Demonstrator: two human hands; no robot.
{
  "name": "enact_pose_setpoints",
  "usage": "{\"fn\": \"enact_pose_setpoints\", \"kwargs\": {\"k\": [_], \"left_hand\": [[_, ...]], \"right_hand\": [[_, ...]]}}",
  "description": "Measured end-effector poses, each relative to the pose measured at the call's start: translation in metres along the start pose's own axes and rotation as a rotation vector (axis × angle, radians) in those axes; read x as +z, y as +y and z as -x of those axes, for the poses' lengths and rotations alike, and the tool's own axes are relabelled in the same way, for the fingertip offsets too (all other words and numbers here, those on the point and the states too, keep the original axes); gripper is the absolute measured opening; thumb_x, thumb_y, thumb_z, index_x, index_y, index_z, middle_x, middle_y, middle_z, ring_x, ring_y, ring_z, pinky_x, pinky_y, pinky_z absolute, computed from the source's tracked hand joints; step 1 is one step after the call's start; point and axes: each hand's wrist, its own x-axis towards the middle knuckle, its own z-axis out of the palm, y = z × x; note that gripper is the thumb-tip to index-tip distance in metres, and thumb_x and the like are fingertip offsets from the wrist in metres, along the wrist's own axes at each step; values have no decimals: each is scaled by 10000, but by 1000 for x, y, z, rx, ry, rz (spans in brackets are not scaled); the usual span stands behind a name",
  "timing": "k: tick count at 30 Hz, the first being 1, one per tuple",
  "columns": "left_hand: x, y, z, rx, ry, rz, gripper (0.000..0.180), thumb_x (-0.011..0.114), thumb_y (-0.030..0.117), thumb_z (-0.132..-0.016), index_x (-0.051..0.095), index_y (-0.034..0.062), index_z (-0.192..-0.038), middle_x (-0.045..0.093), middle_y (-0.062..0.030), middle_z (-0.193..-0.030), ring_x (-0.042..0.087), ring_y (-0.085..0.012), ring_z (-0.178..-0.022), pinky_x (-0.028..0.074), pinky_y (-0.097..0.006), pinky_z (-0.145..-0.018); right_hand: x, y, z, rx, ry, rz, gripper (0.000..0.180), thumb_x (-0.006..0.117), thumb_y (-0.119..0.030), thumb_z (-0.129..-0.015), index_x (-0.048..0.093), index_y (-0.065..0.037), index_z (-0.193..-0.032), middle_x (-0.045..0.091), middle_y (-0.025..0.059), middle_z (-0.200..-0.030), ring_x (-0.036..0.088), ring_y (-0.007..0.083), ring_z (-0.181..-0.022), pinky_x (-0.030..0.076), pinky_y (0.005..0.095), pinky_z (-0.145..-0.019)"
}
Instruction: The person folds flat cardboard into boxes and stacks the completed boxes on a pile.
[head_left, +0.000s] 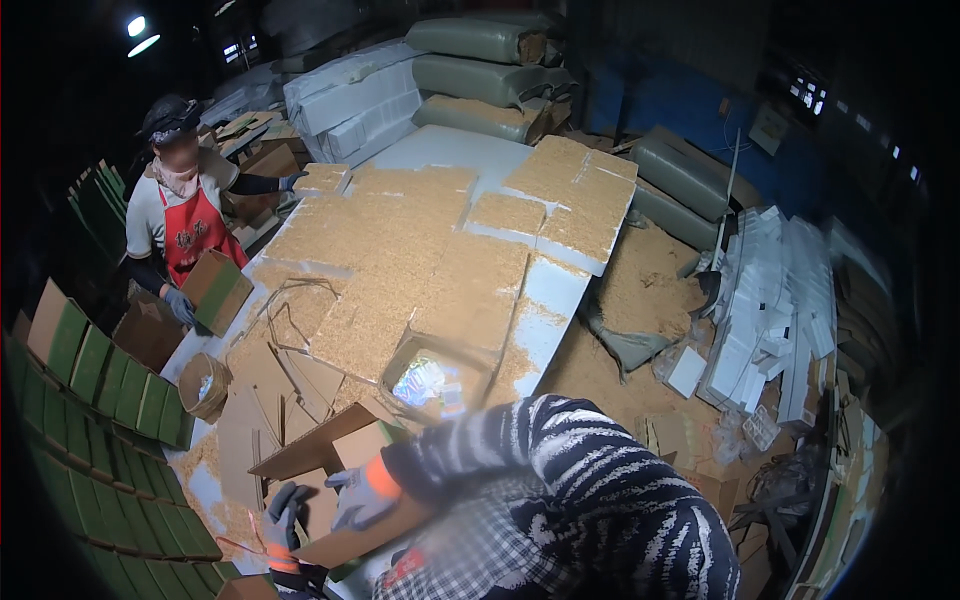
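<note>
An open cardboard box (345, 543) lies tilted close to my body, one long brown flap (312, 440) raised on its far side. My left hand (282, 518), in a grey glove with an orange cuff, grips the box at its left end, fingers curled at the edge. Over the box opening is my right hand (366, 498), gloved the same way. It is slightly blurred, and its fingertips are partly hidden, so I cannot tell whether they hold anything. Just beyond stands another open carton (480, 385) with shiny printed packets (425, 380) in it.
Blocks covered in tan shavings (400, 235) spread over the table. Flat cardboard pieces (250, 430) and a round basket (204, 388) sit at left, beside stacked green-and-brown boxes (110, 460). Across the table, a co-worker in a red apron (198, 235) holds a carton (220, 293). White foam boxes (770, 310) stand at right.
</note>
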Motion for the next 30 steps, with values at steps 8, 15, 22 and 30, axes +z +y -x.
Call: {"fn": "enact_pose_setpoints", "kwargs": {"k": [8,15,22,30], "left_hand": [[-37,-57,72,96,771,61,589,407,410,-1011,307,106,-1506,348,-108,-1518,410,-277,-1349,345,-417,-1099],[18,81,15,-80,158,-243,612,557,97,-883,368,-23,-1452,564,-157,-1330,579,-229,-1147,460,-331,-964],[51,22,16,140,-232,-915,426,635,237,-769,663,135,-1181,688,-171,-884,660,-366,-759,535,-418,-705],[3,14,-7,310,848,-759,350,519,153,-965,588,11,-1277,554,-148,-1359,514,-287,-1251,377,-372,-1060]], "right_hand": [[-11,26,23,375,844,-130,448,549,-134,-917,580,-262,-1345,665,119,-868,597,305,-881,475,439,-794],[113,62,5,497,659,-1057,562,566,-348,-961,356,-120,-1430,385,78,-1429,439,216,-1272,356,350,-1076],[4,65,179,786,1322,-229,489,683,-259,-866,572,-72,-1304,610,137,-1279,565,282,-1206,419,362,-1047],[12,190,356,2063,1707,-52,903,864,-544,-608,477,12,-1205,551,190,-1119,533,328,-1070,444,421,-970]]}}
